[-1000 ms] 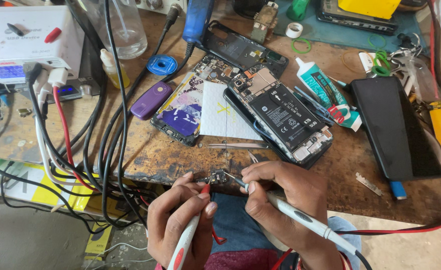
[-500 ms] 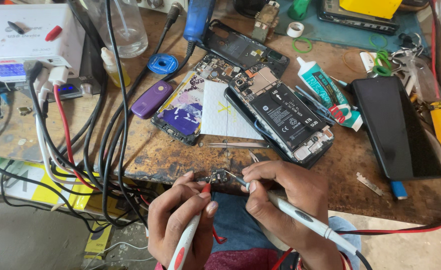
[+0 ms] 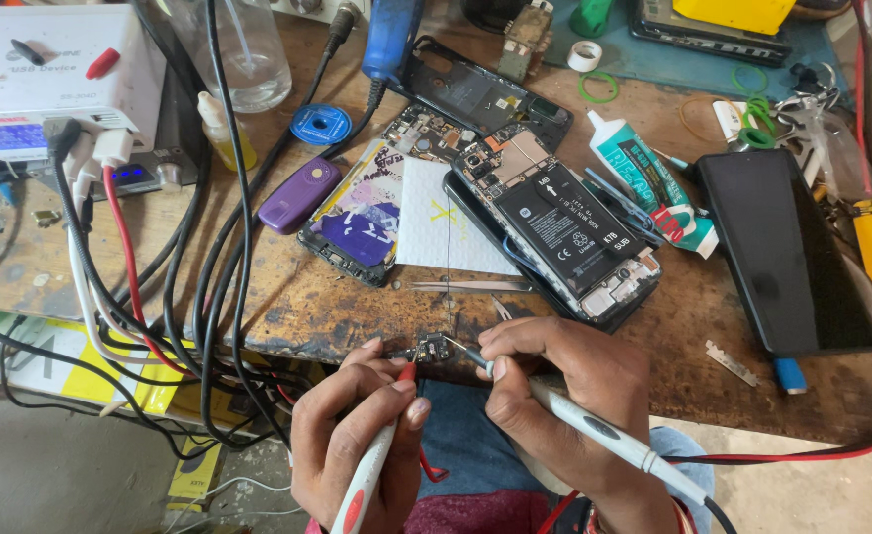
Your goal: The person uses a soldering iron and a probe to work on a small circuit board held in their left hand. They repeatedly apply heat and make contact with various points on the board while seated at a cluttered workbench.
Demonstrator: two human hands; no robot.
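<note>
The head view looks down on a worn wooden workbench (image 3: 258,297) at whose near edge both hands work on a small circuit part (image 3: 434,348). The left hand (image 3: 357,435) is closed in a pen grip around a white and red probe (image 3: 367,475), its red tip touching the left side of the part. The right hand (image 3: 564,396) is closed the same way around a white soldering pen (image 3: 594,430), whose thin metal tip meets the part from the right; a cable runs off the pen's rear toward the lower right. Just behind the part lie metal tweezers (image 3: 470,286), flat on the wood. Beyond them sits an opened phone (image 3: 564,232) with its black battery showing, partly overlying a white sheet (image 3: 436,222), and beside that a cracked phone screen (image 3: 357,222). A purple oval device (image 3: 297,194) lies to the left, near a blue round spool (image 3: 320,124). A bundle of black cables (image 3: 208,287) hangs over the bench edge just left of the left hand, crowding that side, and comes from a white power unit (image 3: 50,74) at the far left. To the right lie a teal glue tube (image 3: 643,178), a black phone (image 3: 782,247) face down, and a small blade (image 3: 733,363) near the bench edge.
</note>
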